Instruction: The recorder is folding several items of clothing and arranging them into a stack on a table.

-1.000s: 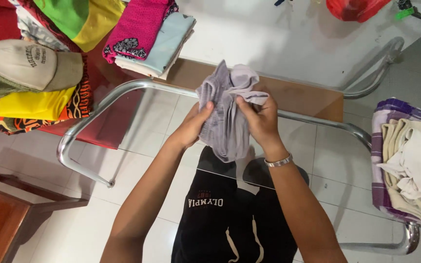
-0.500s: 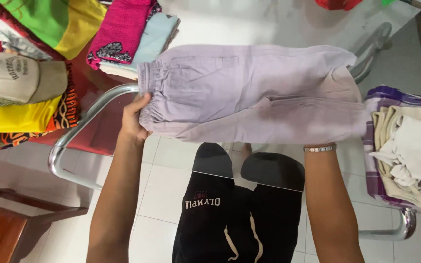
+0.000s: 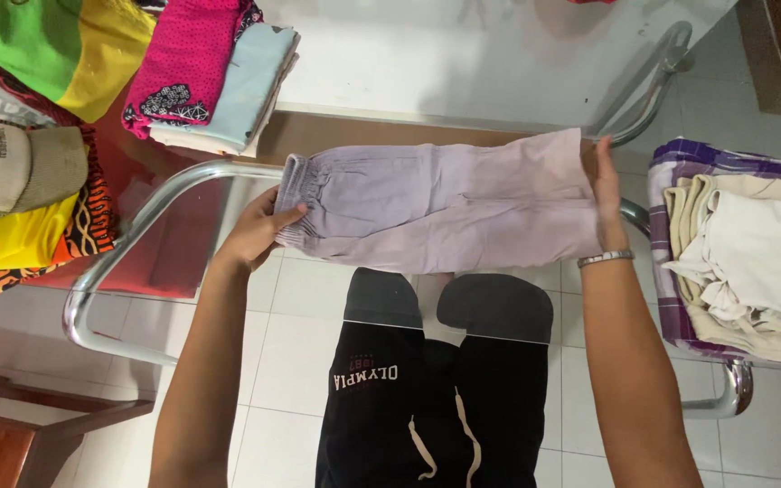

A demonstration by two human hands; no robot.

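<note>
A pair of pale lilac trousers (image 3: pixel 445 208) lies stretched sideways on the glass table (image 3: pixel 499 63), folded lengthwise. My left hand (image 3: pixel 255 233) grips the elastic waistband at the left end. At the right end my right hand (image 3: pixel 606 194), with a metal bracelet on its wrist, holds the leg hems, fingers flat along the cloth edge.
Folded clothes sit at the back left: a pink and light blue stack (image 3: pixel 219 72), green and yellow pieces (image 3: pixel 56 45), a beige cap (image 3: pixel 11 167). A heap of cream and purple cloth (image 3: pixel 743 253) lies at the right. Chrome table legs (image 3: pixel 128 262) curve below the glass.
The bunched trousers were shaken out wide between both hands, then lowered onto the glass and drawn narrower. My hands have moved apart to the two ends.
</note>
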